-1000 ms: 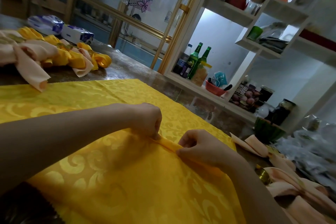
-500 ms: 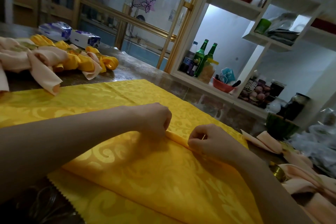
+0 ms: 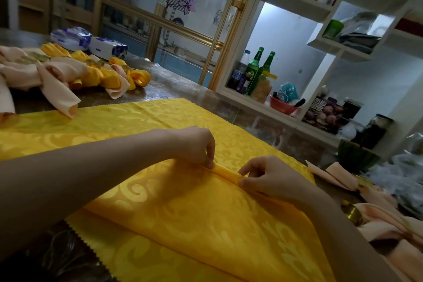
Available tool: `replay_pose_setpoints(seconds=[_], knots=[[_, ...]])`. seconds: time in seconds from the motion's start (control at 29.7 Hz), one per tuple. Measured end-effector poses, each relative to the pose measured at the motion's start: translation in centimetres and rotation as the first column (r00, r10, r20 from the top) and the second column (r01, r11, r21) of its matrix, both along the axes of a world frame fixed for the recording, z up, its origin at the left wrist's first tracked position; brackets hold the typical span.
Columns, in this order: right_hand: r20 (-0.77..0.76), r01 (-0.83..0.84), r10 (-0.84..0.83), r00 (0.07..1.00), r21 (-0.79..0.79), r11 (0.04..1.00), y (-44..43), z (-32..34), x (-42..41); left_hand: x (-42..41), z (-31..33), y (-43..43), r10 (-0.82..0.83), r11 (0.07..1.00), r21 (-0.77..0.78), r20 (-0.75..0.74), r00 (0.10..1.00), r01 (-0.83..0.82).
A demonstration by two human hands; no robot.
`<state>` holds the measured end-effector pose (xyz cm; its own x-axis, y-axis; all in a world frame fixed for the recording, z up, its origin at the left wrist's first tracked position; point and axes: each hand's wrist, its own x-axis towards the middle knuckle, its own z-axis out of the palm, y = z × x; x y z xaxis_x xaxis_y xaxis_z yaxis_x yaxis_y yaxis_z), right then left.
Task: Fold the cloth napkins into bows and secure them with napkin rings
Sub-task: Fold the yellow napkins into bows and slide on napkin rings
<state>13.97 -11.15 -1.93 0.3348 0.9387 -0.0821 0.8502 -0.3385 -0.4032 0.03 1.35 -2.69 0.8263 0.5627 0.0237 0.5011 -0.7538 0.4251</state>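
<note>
Barely shifted, left hand [image 3: 196, 146] and right hand [image 3: 272, 178] pinch the yellow napkin [image 3: 183, 213] on the table [image 3: 169, 84] near white shelves [image 3: 297, 4].

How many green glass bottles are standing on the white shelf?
2. The first green bottle stands on the low white shelf. The second green bottle leans close beside it, to its right in the picture. Others may be hidden behind them.

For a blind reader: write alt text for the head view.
The left hand and right hand pinch a narrow fold in a yellow napkin spread on a table. Folded yellow and peach bows lie far left; a gold napkin ring sits at right.
</note>
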Motion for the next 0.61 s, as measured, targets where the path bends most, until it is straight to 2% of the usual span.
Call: replay_pose_setpoints(seconds=[0.17,0.34,0.4,0.47,0.54,0.61], knots=[[0.169,-0.014,0.002,0.986,0.071,0.997,0.2,-0.2,-0.2,-0.1,-0.3,-0.2,-0.029,0.984,0.176,0.003,1.0,0.028],[0.266,-0.065,0.016,0.964,0.175,0.982,0.3,-1.0,-0.5,-0.3,-0.6,-0.8,-0.075,0.949,0.308,0.028,0.997,0.063],[0.263,-0.087,0.046,0.964,0.145,0.986,0.3,-0.8,-0.7,-0.3,-0.5,-0.8,-0.077,0.961,0.266,0.009,0.997,0.072],[0.229,-0.088,0.071,0.971,0.067,0.994,0.2,-0.4,-0.8,-0.4,-0.3,-0.7,-0.081,0.983,0.16,-0.026,0.996,0.084],[0.163,-0.078,0.081,0.983,-0.024,0.997,0.1,0.3,-0.7,-0.4,-0.1,-0.7,-0.073,0.997,0.02,-0.035,0.997,0.074],[0.067,-0.06,0.064,0.996,-0.055,0.997,-0.1,0.9,-0.8,-0.5,0.0,-0.5,-0.048,0.998,-0.038,-0.012,0.999,0.048]])
